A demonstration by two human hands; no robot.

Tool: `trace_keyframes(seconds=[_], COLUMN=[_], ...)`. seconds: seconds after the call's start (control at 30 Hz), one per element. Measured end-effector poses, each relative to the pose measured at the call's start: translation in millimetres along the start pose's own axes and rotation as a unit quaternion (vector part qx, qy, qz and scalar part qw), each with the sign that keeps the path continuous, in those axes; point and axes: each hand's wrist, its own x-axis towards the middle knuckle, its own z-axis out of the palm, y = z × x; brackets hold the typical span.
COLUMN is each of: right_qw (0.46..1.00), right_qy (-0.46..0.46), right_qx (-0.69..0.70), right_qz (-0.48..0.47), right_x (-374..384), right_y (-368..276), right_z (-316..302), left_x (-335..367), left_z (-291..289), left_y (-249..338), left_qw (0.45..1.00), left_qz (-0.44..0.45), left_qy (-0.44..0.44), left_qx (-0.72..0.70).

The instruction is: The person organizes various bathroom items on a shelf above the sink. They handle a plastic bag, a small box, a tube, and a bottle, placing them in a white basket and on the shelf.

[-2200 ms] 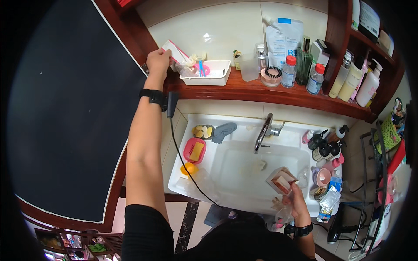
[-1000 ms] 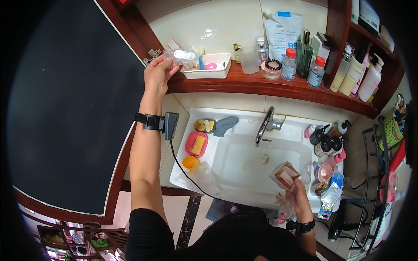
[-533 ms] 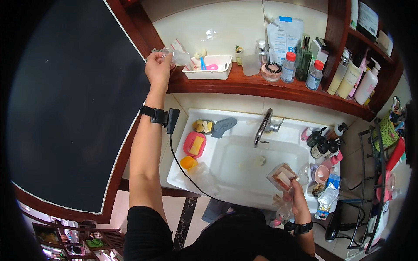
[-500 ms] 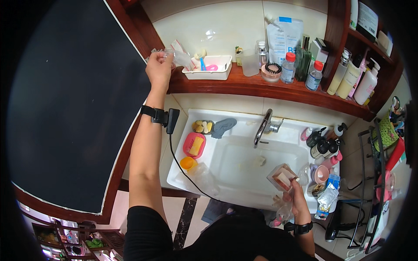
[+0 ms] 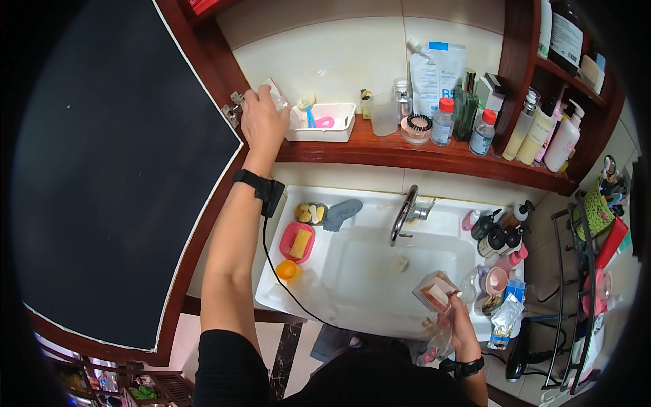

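Note:
My left hand is raised to the left end of the wooden shelf, its back toward me and its fingers curled down. What the fingers hold, if anything, is hidden. Right beside them stands a clear-and-white packet with a reddish edge, next to a white tray holding a blue item and a pink item. Over the sink's near right part, my right hand grips a small clear plastic box with pinkish contents. Crumpled clear plastic hangs below that hand.
The white sink has a chrome faucet, with a pink soap dish and yellow cup at its left. Bottles crowd its right rim. A dark cabinet door stands at left; jars and bottles line the shelf.
My left hand has come down and right, closer to the tray; the clear plastic seen in its fingers before is now out of sight. My right hand keeps holding the box over the sink.

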Motion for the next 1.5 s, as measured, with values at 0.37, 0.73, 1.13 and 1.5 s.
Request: trace_keyframes(seconds=[0.37,0.73,1.13,1.5], right_qw=[1.0,1.0,1.0,0.999], right_qy=[-0.028,-0.004,-0.003,-0.005], right_qx=[-0.007,0.029,0.021,0.034], right_qz=[0.003,-0.002,-0.012,-0.015], right_x=[0.5,-10.2,-11.5,-13.2], right_y=[-9.0,-2.1,-6.8,-7.2], right_z=[16.5,-3.8,0.0,-3.0], left_x=[27.1,31.5,34.5,58.7], left_z=[51.1,52.2,77.4,20.1], left_y=[45.4,55.4,24.5,54.9], left_qw=[0.944,0.904,0.895,0.778], left_qz=[-0.061,0.035,0.135,-0.282], left_qy=[-0.323,-0.425,-0.415,-0.242], left_qx=[0.032,0.03,-0.096,-0.508])
